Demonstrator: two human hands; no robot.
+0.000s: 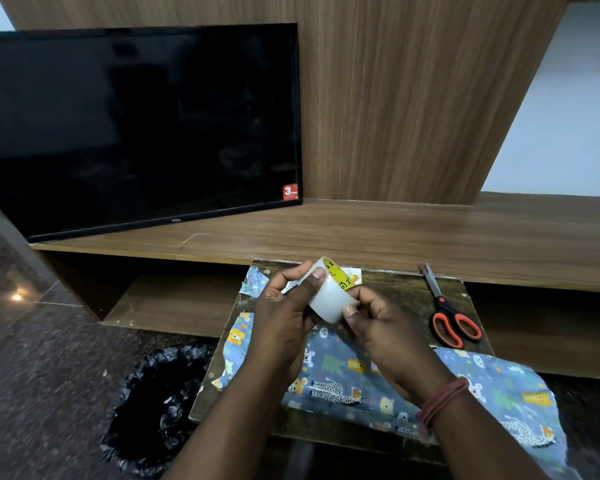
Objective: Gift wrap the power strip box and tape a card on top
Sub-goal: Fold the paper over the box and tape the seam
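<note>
hunting for the tape end, parcel waiting below

wood-grain panelling backs a long low shelf, where a dark tv (136,126) leans at ten o'clock; its lower edge reads "tcl" and a red corner sticker shows a "3". nearer, a small scuffed worktop (413,289) carries the job.

both hands are raised over the middle of it. the left hand (284,313) has its grip curled round a roll of clear tape (329,299), thumb laid on the outer face. the right hand (378,323) pinches the roll's lower rim at about four o'clock, probably feeling for the loose end. yellow printing lines the core, too small to read.

the wrapped box (343,372) lies flat directly beneath the hands, toward six o'clock, its long axis running from nine o'clock to four; blue animal-print paper covers it, with loose paper (520,403) trailing off at four o'clock. either hand reaches it equally; the strip must travel straight down.

orange-handled scissors (447,313) rest at three o'clock, nearer the right hand. a bin with a black liner (153,407) sits on the floor at eight o'clock. no card is clearly visible.
</note>
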